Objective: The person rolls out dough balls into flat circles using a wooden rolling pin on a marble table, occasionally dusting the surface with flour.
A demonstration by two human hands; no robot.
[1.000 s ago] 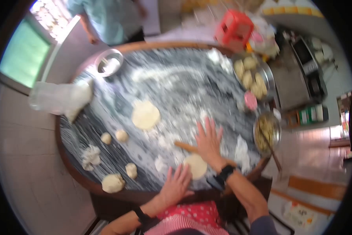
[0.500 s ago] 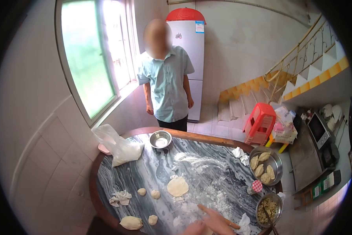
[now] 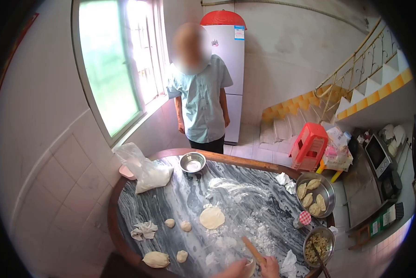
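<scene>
My right hand (image 3: 269, 267) is closed around the lower end of a wooden rolling pin (image 3: 253, 249) at the bottom of the head view. Beside it, my left hand (image 3: 236, 269) grips the edge of a thin piece of dough (image 3: 250, 268), cut off by the frame's bottom edge. A flat round dough wrapper (image 3: 212, 217) lies on the marble table (image 3: 171, 204). Small dough balls (image 3: 185, 226) rest to its left, and a larger dough lump (image 3: 156, 259) lies near the table's left front. Loose flour (image 3: 259, 231) covers the middle.
On the right stand a pan of filled dumplings (image 3: 330, 185), a bowl of filling (image 3: 318, 245) with chopsticks, and a jar with a checked lid (image 3: 305, 217). A steel bowl (image 3: 192, 162) and flour bag (image 3: 152, 176) stand at the back. A person (image 3: 201, 97) stands beyond the table.
My hands have moved apart. The rolling pin has turned steeper, with my right hand at its near end, and the dough piece shows more by my left hand. The view has shifted slightly.
</scene>
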